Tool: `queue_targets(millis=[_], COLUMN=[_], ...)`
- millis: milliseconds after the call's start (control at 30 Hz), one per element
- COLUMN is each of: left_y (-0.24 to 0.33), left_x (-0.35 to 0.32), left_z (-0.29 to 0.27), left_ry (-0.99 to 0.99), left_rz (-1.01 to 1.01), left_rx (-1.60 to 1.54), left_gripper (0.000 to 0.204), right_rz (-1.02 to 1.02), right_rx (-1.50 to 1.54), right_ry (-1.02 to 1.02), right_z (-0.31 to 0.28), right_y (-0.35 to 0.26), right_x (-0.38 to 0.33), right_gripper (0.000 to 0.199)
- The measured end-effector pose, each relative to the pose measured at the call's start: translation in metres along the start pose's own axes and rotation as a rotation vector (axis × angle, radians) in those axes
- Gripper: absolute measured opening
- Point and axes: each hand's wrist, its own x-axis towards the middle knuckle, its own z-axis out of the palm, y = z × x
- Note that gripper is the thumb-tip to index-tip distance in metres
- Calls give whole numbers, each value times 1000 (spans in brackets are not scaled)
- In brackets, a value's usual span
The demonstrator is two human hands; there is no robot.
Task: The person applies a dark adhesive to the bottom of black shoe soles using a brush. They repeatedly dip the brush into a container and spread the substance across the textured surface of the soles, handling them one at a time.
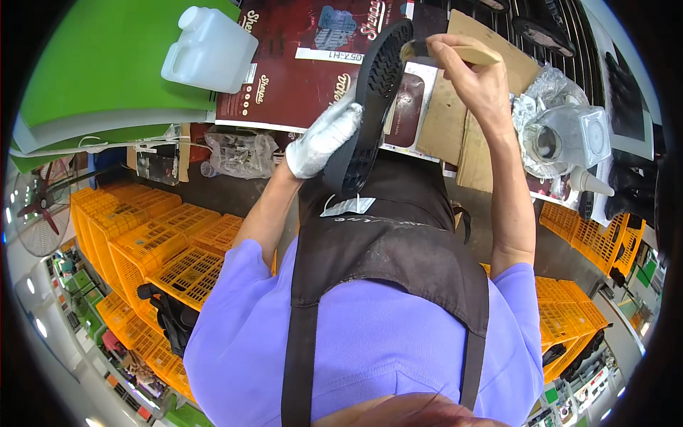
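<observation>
In my white-gloved left hand (327, 139) is a black shoe sole (376, 85), gripped along its side and tilted up, tread facing right. Whether an upper is attached behind it I cannot tell. A small pale tag (348, 206) shows just below its heel end. My bare right hand (473, 82) is closed around a brush (478, 55) with a light wooden handle and a dark collar. Its bristles are at the sole's toe end, touching or very close to the edge. Beneath both hands lies dark red printed cardboard (284, 82) on the bench.
A white plastic jug (211, 53) stands at the far left by a green surface (107, 64). Brown cardboard (466, 142), a clear container (580, 135) in plastic wrap and a white nozzle bottle (590, 182) lie right. Shoes sit on a rack (544, 35); orange crates (192, 267) stack behind.
</observation>
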Motion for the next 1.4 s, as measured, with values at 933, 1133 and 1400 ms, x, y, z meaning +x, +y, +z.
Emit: queue_targets(millis=[933,1133,1400], left_y=[6,-17,-8], left_x=[0,5,13], left_z=[7,-1,1], left_ry=[167,59,3], left_rz=[-301,-222,-190], left_rx=[-910,-641,-835], left_gripper=[65,54,64], right_rz=[-325,-246,-262], right_rx=[-221,-166,-79], right_ry=[-222,-46,-186], right_z=[-18,6,3], right_y=[19,20,-5], right_x=[-19,-36,-37], right_gripper=[14,12,14])
